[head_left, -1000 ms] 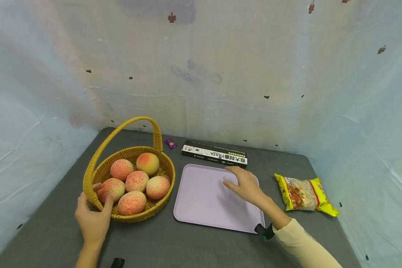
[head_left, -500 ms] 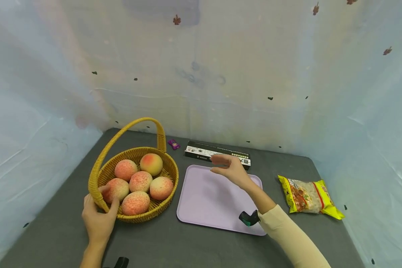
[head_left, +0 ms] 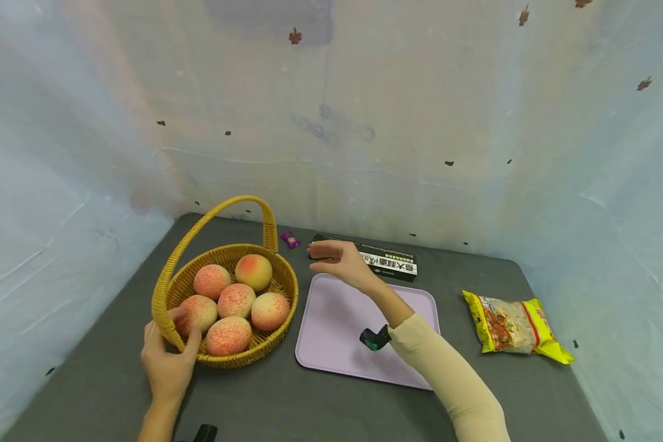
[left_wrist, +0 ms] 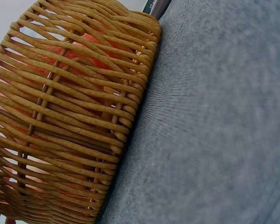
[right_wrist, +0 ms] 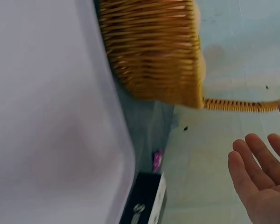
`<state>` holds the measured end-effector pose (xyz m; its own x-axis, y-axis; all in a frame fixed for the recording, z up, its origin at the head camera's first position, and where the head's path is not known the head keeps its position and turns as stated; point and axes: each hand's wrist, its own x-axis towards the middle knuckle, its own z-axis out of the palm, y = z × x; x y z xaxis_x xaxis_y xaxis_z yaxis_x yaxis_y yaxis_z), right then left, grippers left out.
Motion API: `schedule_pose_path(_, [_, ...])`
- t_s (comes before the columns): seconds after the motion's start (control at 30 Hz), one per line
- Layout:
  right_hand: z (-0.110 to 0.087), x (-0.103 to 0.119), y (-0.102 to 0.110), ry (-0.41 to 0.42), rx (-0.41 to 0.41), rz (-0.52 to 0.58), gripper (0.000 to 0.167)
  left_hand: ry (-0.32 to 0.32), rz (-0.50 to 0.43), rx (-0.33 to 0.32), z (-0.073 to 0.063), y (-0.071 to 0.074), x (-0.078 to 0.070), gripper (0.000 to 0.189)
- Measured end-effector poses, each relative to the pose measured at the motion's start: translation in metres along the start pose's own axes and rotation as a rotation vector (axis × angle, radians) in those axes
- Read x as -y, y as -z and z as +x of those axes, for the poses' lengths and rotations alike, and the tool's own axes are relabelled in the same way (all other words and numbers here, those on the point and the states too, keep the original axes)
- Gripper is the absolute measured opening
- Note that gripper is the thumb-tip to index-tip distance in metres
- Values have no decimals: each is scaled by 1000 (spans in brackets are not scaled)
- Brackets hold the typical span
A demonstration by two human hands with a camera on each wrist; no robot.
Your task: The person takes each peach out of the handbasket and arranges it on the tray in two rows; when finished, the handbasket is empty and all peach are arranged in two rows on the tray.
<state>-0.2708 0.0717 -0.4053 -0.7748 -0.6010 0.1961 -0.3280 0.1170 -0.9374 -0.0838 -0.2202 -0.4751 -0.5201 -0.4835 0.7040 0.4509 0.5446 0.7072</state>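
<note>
A yellow wicker basket (head_left: 171, 279) with a tall handle holds several peaches (head_left: 236, 299) at the table's left. My left hand (head_left: 168, 362) grips its near rim, thumb over the edge beside a peach. My right hand (head_left: 337, 261) hovers with relaxed fingers and holds nothing, above the far left corner of the lilac tray (head_left: 337, 331), between the basket and the black pasta box (head_left: 389, 265). The left wrist view shows the basket's woven wall (left_wrist: 70, 116) close up. In the right wrist view the fingers (right_wrist: 259, 163) are spread near the basket (right_wrist: 154, 51) and tray (right_wrist: 46, 121).
A yellow snack bag (head_left: 514, 322) lies at the right of the grey table (head_left: 287, 399). A small purple wrapper (head_left: 290, 239) sits behind the basket handle. Pale sheeting walls close in the table on three sides.
My right hand has lifted off the tray and moved left and away, toward the basket. My left hand has stayed on the basket rim.
</note>
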Motion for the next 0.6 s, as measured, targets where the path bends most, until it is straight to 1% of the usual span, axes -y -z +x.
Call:
schedule_pose_path(0.1, [17, 8, -9, 17, 43, -13, 42, -3, 5, -1, 0, 1, -1, 34])
schedule_pose_path(0.23, [38, 18, -21, 37, 122, -75, 41, -11, 3, -1, 0, 2, -1, 33])
schedule_pose_path(0.33, [52, 26, -29, 22, 211, -134, 44, -21, 1, 0, 1, 2, 0, 33])
schedule_pose_path(0.47, [68, 34, -41, -4, 362, -190, 46, -21, 0, 0, 1, 2, 0, 33])
schedule_pose_path(0.53, [76, 37, -47, 2, 428, -217, 46, -15, -4, 1, 0, 2, 0, 33])
schedule_pose_path(0.6, [82, 39, -53, 14, 468, -242, 46, -12, -8, 4, -1, 1, -1, 33])
